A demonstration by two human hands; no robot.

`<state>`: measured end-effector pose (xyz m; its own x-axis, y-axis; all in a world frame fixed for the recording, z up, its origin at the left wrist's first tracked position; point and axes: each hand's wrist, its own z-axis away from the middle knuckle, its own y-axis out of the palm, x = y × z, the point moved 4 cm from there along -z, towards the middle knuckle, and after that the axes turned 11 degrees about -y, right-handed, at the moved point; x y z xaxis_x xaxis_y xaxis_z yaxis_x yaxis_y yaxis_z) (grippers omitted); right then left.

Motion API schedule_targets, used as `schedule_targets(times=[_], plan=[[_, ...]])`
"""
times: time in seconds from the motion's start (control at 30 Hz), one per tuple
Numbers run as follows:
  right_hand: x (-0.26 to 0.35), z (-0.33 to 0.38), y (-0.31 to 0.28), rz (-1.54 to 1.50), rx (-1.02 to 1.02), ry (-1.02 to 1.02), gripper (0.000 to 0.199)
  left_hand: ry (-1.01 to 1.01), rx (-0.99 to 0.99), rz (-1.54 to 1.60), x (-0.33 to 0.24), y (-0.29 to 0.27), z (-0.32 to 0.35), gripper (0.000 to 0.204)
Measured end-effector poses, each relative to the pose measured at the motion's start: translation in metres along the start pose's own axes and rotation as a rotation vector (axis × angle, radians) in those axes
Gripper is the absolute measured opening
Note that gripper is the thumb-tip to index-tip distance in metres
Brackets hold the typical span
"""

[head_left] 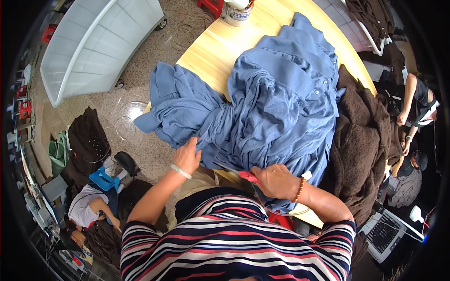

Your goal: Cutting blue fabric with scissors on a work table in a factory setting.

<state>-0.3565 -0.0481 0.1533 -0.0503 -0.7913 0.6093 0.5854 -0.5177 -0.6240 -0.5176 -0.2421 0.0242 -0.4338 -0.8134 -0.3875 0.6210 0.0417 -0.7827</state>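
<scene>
A large heap of blue button-up shirts (pixel 286 93) lies crumpled across the table (pixel 206 47), with small buttons showing on its right side. At the near left of the heap, my left hand (pixel 187 157) is closed on a fold of a blue shirt, its thumb and fingers against the cloth. Red-handled scissors (pixel 248 177) are in my right hand (pixel 276 181), at the heap's near edge. Their blades point left towards the cloth by my left hand. Whether the blades touch the cloth I cannot tell.
Dark brown garments (pixel 358 140) are piled to the right of the blue heap. A mug-like container (pixel 237 14) stands at the table's far edge. A white wheeled bin (pixel 98 51) is on the floor at far left. Other people work at left and right, near a laptop (pixel 382 232).
</scene>
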Motion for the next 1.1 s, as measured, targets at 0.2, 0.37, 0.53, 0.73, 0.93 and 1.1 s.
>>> schedule_targets(times=[0.2, 0.37, 0.53, 0.73, 0.93, 1.1], plan=[[0.009, -0.046, 0.001, -0.115, -0.043, -0.121, 0.023, -0.179, 0.751, 1.357, -0.081, -0.101, -0.070, 0.030], [-0.035, -0.093, -0.047, -0.144, -0.569, -0.046, 0.030, -0.053, 0.610, 1.672, -0.194, -0.166, -0.166, 0.024], [-0.182, -0.063, -0.093, -0.530, -0.906, 0.420, 0.031, 0.259, 0.347, 1.490, -0.212, -0.168, -0.203, 0.045], [-0.220, -0.048, -0.089, -0.795, -0.927, 0.613, 0.027, 0.288, 0.056, 0.651, -0.095, -0.102, -0.162, 0.065], [-0.201, -0.037, -0.100, -0.814, -0.873, 0.562, 0.026, 0.467, -0.177, -0.120, -0.018, -0.028, -0.103, 0.054], [-0.164, -0.002, -0.118, -0.506, -1.071, 0.396, 0.037, 0.509, -0.302, -0.143, -0.024, -0.029, -0.150, 0.043]])
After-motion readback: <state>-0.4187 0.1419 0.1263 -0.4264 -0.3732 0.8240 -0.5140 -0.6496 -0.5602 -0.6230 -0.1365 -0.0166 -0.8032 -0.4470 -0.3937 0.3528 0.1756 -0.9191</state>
